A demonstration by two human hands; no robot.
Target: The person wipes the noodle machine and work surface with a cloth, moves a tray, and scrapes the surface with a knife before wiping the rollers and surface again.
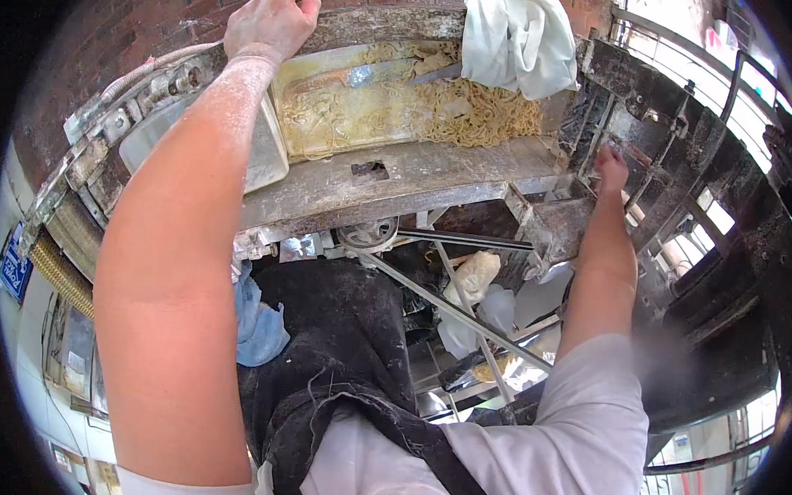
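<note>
My left hand (277, 21) reaches to the top edge of the view, its wrist and forearm dusted with white powder. The fingers look curled and partly run out of view; what they hold, if anything, is hidden. My right hand (610, 168) is small and closed beside the dark metal frame (678, 157) at the right. Whatever lies in its fingers cannot be made out. Between the hands is a long shallow tray (308, 135) with yellowish noodles (479, 111) heaped toward its right end. A white cloth (517, 38) hangs over the tray's far right corner.
A worn metal ledge (319, 188) runs along the tray's near side. Below it are a pulley wheel (368, 235), a belt (466, 239) and crossing metal bars (455, 306). A pale plastic bin (264, 156) stands behind my left forearm. A blue cloth (258, 321) hangs near my black apron.
</note>
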